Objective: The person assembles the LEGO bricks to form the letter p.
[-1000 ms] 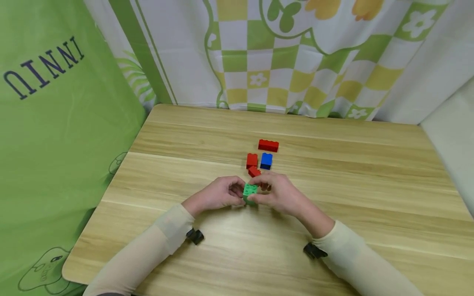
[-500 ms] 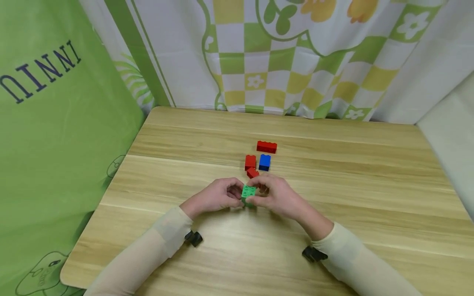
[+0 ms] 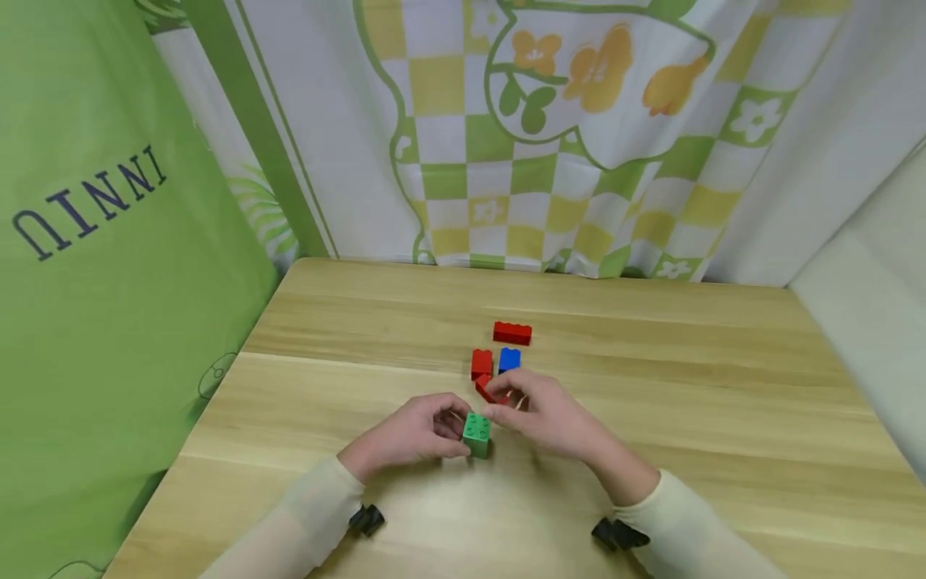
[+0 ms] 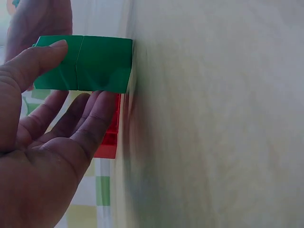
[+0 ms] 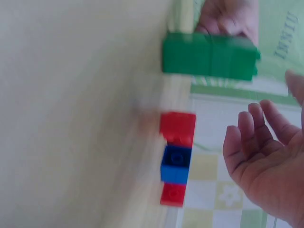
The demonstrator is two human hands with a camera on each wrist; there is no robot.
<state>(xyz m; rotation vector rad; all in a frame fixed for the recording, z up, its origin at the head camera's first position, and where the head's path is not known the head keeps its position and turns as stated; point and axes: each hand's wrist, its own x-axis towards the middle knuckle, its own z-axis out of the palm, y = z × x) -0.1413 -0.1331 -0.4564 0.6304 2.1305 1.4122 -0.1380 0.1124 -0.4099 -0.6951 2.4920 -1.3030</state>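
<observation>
Two green bricks stacked one on the other stand upright on the table in front of the person. The left hand pinches the stack from its left side; in the left wrist view the thumb lies on the upper green brick and the fingers are at its far side. The right hand is just right of the stack, fingers loosely bent; the right wrist view shows its palm apart from the green bricks with nothing in it. A small red brick lies partly behind the right fingers.
Beyond the hands, a red brick and a blue brick lie side by side. A longer red brick is farther back. A patterned curtain hangs behind the wooden table, with green cloth at the left.
The right hand has let go of the green stack and moved slightly away to the right. The head view has tilted up, so everything appears lower in it.
</observation>
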